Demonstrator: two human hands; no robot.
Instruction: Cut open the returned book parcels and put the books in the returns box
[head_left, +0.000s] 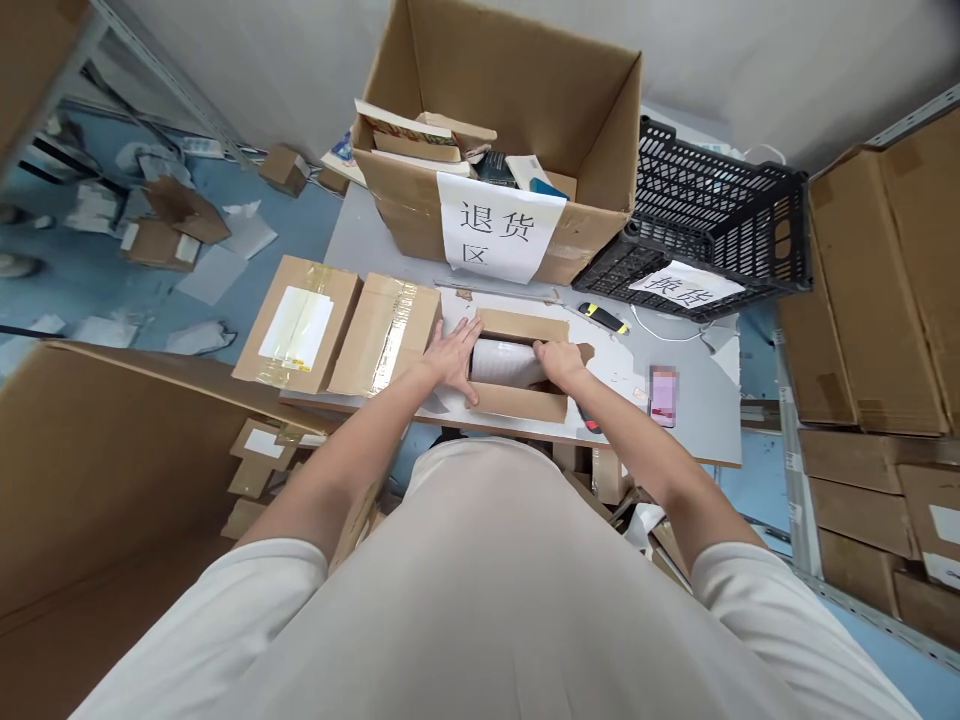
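Observation:
An opened cardboard box lies before me on the white table, its two long flaps folded outward. Inside it sits a white, smooth-looking item; its kind I cannot make out. My left hand spreads its fingers over the box's left end. Curled round the right end is my right hand, fingertips reaching over the inner edge beside the white item. A brown end flap shows just past that hand. A yellow-and-black cutter lies to the upper right of the box.
Two taped cartons, one labelled and one plain, stand at left. Behind are a large carton of books and a black crate. A phone lies at right. Boxes fill the right shelf; paper litters the floor.

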